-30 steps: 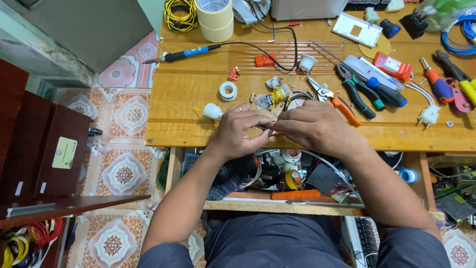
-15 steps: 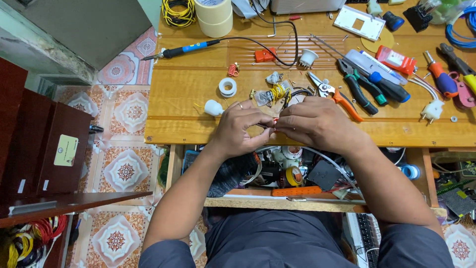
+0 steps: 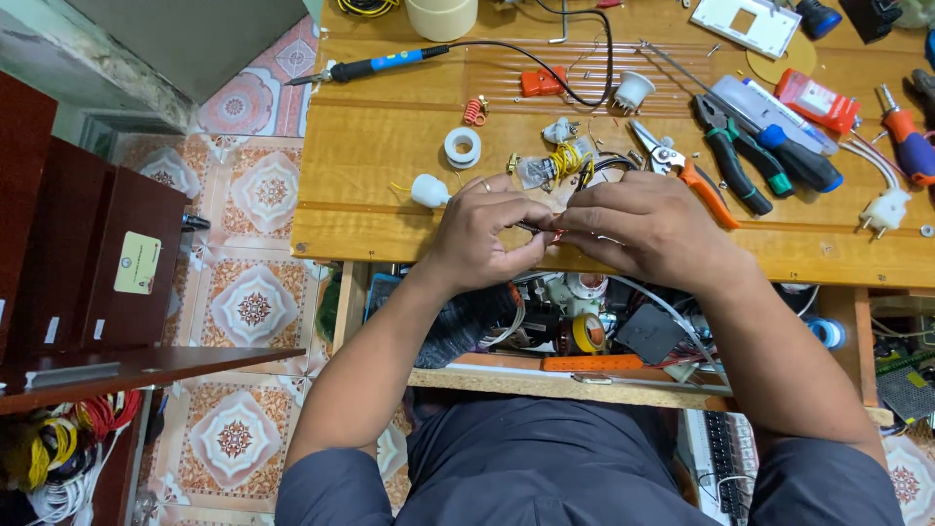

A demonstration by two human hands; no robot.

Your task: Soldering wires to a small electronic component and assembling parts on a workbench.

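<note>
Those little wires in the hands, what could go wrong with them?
The thin wire pinched between the left hand and right hand sits at the table edge, so it might slip and drop onto the cluttered shelf below. The soldering iron overhangs the far corner; its cord might snag.

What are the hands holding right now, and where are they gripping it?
Both hands, left and right, pinch a thin wire between their fingertips, near its reddish end; the exact grip is hidden.

Dark grey short sleeves, dark grey trousers, bare forearms, thin ring (image 3: pixel 485 185) on the left hand (image 3: pixel 484 234)
</note>
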